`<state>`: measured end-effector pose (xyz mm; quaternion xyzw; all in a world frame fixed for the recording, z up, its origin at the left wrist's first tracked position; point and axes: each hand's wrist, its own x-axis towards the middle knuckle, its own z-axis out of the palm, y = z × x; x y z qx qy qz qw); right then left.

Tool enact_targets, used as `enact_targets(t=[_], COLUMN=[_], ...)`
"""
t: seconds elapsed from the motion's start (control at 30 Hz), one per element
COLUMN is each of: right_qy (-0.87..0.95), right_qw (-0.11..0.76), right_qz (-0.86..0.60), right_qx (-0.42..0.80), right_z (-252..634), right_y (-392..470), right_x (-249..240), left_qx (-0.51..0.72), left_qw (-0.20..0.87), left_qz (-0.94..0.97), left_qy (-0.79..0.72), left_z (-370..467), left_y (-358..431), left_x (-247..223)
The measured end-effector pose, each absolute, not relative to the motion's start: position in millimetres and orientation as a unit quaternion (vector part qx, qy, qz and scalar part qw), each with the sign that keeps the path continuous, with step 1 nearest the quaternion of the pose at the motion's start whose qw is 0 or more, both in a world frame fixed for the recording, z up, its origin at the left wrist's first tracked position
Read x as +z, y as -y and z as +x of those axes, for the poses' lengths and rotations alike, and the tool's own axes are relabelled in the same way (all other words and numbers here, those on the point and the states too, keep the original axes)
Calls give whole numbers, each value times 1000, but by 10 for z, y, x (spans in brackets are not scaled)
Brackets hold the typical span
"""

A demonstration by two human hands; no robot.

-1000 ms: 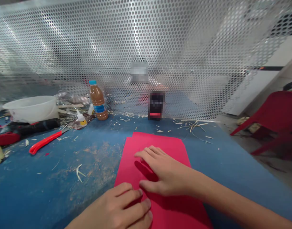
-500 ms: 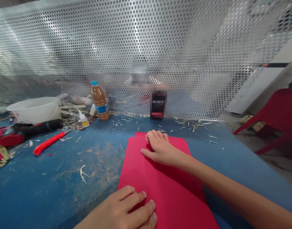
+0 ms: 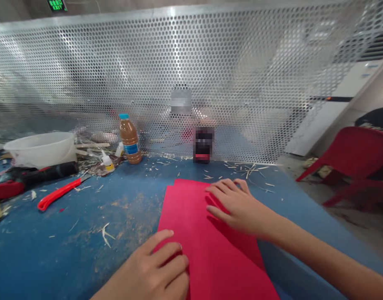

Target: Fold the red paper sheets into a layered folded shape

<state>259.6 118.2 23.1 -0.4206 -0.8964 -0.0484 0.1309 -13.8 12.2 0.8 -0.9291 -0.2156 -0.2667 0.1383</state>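
Note:
Red sheets [image 3: 206, 250] lie on the blue tabletop in front of me, one edge slightly offset from another at the far end. My left hand [image 3: 156, 266] rests on the near left part of the sheets, fingers apart and slightly bent. Over the far right part, my right hand [image 3: 235, 204] has its fingers spread, with a shadow under it; whether all its fingertips touch the red surface is unclear. Neither hand grips anything.
Left on the blue table [image 3: 72, 250] are a red-handled knife [image 3: 60, 193], a black and red tool [image 3: 50, 173], a white tub [image 3: 41, 150], a glue bottle [image 3: 107, 161] and a brown drink bottle [image 3: 129, 139]. Behind stands a perforated metal panel [image 3: 141, 62]; a red chair [image 3: 356, 152] is right.
My right hand has slid to the right across the sheets, toward their right edge. My left hand has shifted slightly left. The view has tilted up a little.

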Motion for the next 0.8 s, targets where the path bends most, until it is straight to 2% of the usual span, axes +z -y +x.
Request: enact_targets(t=[0.17,0.37,0.57,0.8], right_qy=[894,878,885,891], right_qw=[126,124,130,171], right_qz=[-416,-409,-406,-407], right_qx=[-110,-217,-190,-105], right_z=[2975,2953,2951,2922], right_y=[-657,-461,-545,-474], right_x=[207,1,-202,-115], left_qx=[-267,-200,-212,-227], left_qw=[74,-25,-55,-114], left_qz=[-918,-926,-922,-905], left_qy=[284,319,318,342], left_z=[-154,-184,-203,-173], left_y=[-160,-156,-165,-198], left_x=[-40,56,83,87])
